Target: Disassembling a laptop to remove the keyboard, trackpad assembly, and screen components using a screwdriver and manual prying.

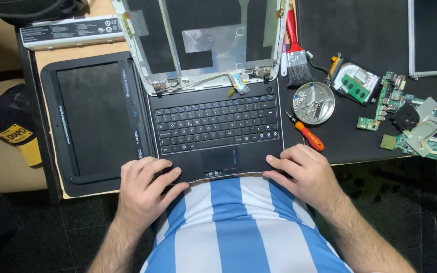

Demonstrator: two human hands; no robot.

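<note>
Both hands were down on the front edge of the laptop base (pixel 217 129). The left hand (pixel 145 189) clasped the near-left corner, fingers curled over the palm rest beside the touchpad (pixel 220 161). The right hand (pixel 305 174) gripped the near-right corner the same way, fingertips on top; whether the thumbs hooked underneath could not be told from here. The base lay at the desk's near edge, just over the person's striped shirt (pixel 238 227), with the stripped screen lid (pixel 203 43) open and tilted back behind the keyboard.

To my eye, the sound way to handle it here was an even two-handed hold, pressure kept on the rigid corners and off the keys, and no twisting, since loose ribbon cables (pixel 236 81) showed at the hinge.

Left of the base lay the detached black screen bezel (pixel 94 119). To the right sat an orange-handled screwdriver (pixel 307 134), a round metal dish of screws (pixel 313 102), a red-handled brush (pixel 295 55) and bare circuit boards (pixel 405 119). They were near enough that a careless shove could scatter the screws.
</note>
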